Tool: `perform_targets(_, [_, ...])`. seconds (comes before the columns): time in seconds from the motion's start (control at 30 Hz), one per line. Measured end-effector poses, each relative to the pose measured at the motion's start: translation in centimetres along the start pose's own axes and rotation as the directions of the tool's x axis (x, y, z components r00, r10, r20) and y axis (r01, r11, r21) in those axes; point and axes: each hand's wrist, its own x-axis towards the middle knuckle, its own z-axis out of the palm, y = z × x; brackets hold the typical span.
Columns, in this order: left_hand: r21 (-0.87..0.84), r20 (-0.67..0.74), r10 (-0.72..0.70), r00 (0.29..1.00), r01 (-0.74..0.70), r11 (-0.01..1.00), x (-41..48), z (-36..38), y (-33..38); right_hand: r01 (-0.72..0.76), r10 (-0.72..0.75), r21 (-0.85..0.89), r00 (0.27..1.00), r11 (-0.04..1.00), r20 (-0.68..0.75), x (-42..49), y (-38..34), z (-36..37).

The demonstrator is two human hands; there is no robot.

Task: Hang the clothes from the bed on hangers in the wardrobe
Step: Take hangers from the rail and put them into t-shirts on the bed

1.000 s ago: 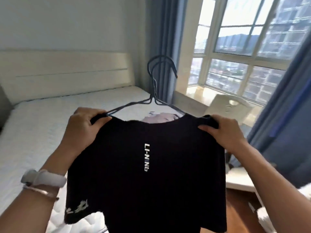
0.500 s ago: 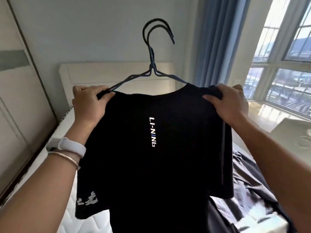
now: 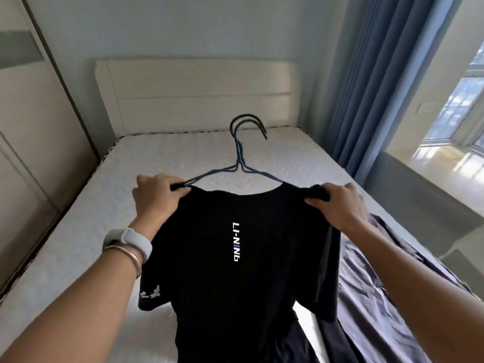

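Note:
A black T-shirt (image 3: pixel 235 279) with white lettering down its middle hangs in front of me on a dark wire hanger (image 3: pixel 242 158); the hook looks doubled, as of two hangers together. My left hand (image 3: pixel 154 200) pinches the shirt's left shoulder and the hanger arm. My right hand (image 3: pixel 340 208) grips the right shoulder. The shirt is held up over the bed (image 3: pixel 183 158). A grey-purple garment (image 3: pixel 387 297) lies spread on the bed's right side, partly behind the shirt and my right arm. The wardrobe (image 3: pixel 28 142) stands along the left.
The bed has a bare white mattress and a cream headboard (image 3: pixel 199 93). Blue curtains (image 3: pixel 372 82) hang right of the bed, with a window and sill (image 3: pixel 445 155) beyond. A white watch and bangles are on my left wrist.
My view has turned left, from the window toward the headboard and wardrobe, and tilted down. The shirt on its hanger now sits lower over the mattress. Both hands keep their grip.

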Motion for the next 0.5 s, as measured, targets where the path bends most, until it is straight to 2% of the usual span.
perform_targets(0.13, [-0.089,0.098,-0.076,0.992,0.085,0.992,4.1,6.4,-1.0,-0.040,0.045,-0.079,0.997,0.996,0.070,6.0,1.5,6.0])
perform_targets(0.33, [-0.071,0.091,-0.147,0.985,0.154,0.985,11.0,18.1,-3.0,-0.161,0.146,0.090,0.977,0.983,0.156,15.9,3.7,16.7])
perform_targets(0.43, [-0.162,0.185,-0.205,0.961,0.235,0.958,13.3,24.3,-4.8,-0.179,0.143,0.172,0.969,0.969,0.200,18.8,4.7,21.9])
perform_targets(0.5, [-0.273,0.273,-0.234,0.933,0.309,0.911,14.0,27.8,-6.0,-0.147,0.089,0.180,0.950,0.973,0.300,19.5,5.3,25.2])
